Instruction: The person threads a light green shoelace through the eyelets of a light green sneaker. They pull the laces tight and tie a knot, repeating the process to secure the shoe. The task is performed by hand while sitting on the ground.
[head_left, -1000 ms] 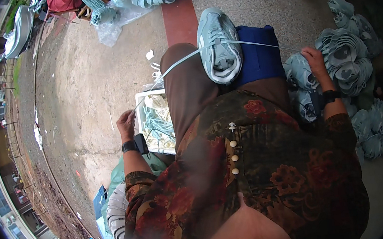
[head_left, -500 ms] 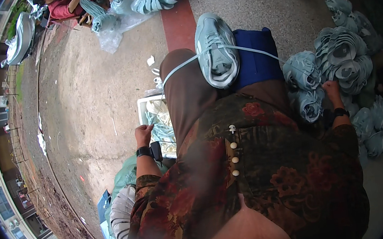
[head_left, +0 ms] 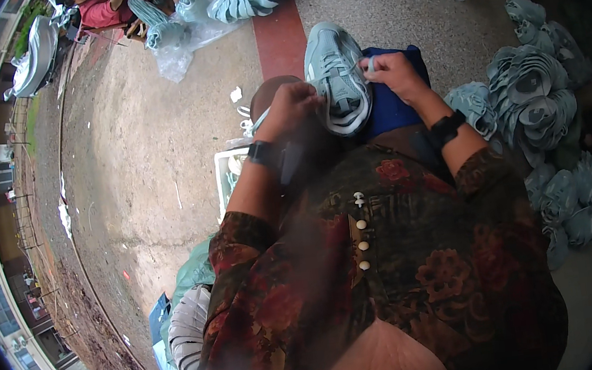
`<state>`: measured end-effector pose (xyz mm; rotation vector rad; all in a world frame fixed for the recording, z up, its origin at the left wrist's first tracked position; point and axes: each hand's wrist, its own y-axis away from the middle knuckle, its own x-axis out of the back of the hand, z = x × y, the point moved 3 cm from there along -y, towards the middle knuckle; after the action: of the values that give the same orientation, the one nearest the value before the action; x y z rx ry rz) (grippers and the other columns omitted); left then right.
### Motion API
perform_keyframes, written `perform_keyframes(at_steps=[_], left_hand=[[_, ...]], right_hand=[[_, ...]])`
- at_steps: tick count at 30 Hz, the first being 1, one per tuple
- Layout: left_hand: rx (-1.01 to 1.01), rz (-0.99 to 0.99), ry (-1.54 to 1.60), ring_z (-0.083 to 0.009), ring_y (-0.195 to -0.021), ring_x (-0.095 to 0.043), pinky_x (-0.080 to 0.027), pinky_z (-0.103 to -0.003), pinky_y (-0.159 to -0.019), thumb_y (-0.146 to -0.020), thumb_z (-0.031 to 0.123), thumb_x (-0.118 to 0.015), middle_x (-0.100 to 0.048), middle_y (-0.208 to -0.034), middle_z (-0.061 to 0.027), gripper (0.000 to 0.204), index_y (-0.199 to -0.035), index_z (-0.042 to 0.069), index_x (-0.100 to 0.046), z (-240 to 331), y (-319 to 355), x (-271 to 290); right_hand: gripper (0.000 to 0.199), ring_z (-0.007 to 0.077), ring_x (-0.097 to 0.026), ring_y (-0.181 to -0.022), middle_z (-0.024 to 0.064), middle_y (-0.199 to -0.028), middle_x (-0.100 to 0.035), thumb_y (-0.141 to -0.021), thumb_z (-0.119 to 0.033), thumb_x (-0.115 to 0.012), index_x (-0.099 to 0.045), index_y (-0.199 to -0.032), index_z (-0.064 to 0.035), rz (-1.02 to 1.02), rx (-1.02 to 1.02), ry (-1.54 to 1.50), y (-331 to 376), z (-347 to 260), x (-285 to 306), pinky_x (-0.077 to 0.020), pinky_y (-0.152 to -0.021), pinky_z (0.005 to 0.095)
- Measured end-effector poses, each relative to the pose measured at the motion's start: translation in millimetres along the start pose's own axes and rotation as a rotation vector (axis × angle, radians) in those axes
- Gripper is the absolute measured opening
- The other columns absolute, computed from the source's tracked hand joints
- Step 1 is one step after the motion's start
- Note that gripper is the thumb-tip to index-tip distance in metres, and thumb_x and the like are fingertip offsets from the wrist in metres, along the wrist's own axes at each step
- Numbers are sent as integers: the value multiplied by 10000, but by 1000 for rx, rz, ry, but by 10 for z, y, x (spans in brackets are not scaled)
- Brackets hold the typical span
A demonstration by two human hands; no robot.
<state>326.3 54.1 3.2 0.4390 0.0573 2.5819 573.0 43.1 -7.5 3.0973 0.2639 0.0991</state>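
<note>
Right in at the lacing, by the look of it! Had the pale blue sneaker [head_left: 337, 80] up on the lap, toe pointing away, collar toward the body, set between the brown left trouser leg [head_left: 266, 93] and the blue pad [head_left: 389, 115]. Worked from both sides at once: held the right hand [head_left: 392, 75] at the shoe's right edge, fingers drawn in narrow, with the pale lace [head_left: 371, 64] looped over them. Matched that with the left hand [head_left: 292, 109], curled at the other edge near the collar, fingertips bunched; could not tell for certain whether gripping the strand trailing leftward beneath. Called next, most likely, for fine fingertip work: ends evened up, then fed or tucked at the eyelets without a twist. And the pose? Slanted the left forearm up and rightward, the right forearm up and leftward, elbows wide, wrists bent in close over the lap. Wore a dark band [head_left: 446, 128] on each wrist, clear of the shoe.
</note>
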Motion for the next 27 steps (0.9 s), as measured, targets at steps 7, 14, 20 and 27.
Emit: perform_keyframes(at_steps=[7, 14, 20, 27], left_hand=[[-104, 195, -23, -46, -644, -440, -401, -226, -593, -803, 80, -628, -506, -666, 31, 137, -727, 29, -527, -101, -118, -60], [-77, 203, -12, -118, -700, -493, -413, -263, -649, -771, 94, -654, -530, -732, -45, 152, -738, -17, -557, -88, -107, -46], [10, 280, 120, -47, -624, -466, -402, -223, -574, -791, 89, -641, -550, -660, 18, 118, -734, 6, -578, -50, -139, -130], [23, 456, 213, -33, -598, -456, -381, -206, -541, -804, 68, -623, -551, -641, 29, 123, -698, 11, -594, -124, -199, -207]], right_hand=[[129, 111, -558, -806, 30, -838, -633, -757, -17, -619, -550, -648, -4, 191, -53, 13, -160, 201, -137, -419, -684, 253], [135, 297, -544, -606, 132, -614, -527, -670, -34, -643, -512, -663, -1, 206, 295, 742, -226, -9, -280, -411, -552, 360], [169, 394, -559, -646, 197, -684, -577, -694, -131, -669, -551, -699, -10, 137, 93, 797, -395, 33, -324, -441, -582, 439], [171, 349, -565, -647, 157, -660, -545, -745, -158, -654, -557, -741, -17, 317, 313, 955, -88, -90, -448, -446, -569, 425]])
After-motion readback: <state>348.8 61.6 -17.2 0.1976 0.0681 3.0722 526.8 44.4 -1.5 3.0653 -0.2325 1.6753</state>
